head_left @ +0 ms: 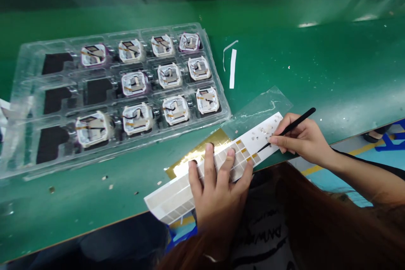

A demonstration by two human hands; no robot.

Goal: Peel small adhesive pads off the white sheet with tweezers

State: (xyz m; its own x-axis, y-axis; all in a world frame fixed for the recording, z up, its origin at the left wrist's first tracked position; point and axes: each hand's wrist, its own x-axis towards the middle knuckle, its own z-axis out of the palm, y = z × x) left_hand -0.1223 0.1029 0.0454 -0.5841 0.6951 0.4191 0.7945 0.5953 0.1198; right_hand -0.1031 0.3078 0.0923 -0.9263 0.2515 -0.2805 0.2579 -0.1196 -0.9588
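Observation:
My left hand (220,187) lies with spread fingers on a white sheet of stickers (177,198), pressing it to the table at the front edge. Grey rectangles cover much of the sheet, and a few gold ones show beyond my fingertips. In my right hand (299,137) is a pair of black tweezers (292,125), held like a pen. Its tips touch or hover just over the sheet beside the gold pieces; I cannot tell which. Small grey bits lie scattered on the sheet's right end. Under the sheet's far side, a shiny gold film (180,162) sticks out.
A clear plastic tray (218,122) at the left holds several white square watch-like housings (175,109) in its compartments. A clear film (268,101), a white paper strip (233,68) and a thin curled strip lie right of it. Small scraps dot the green table (316,67).

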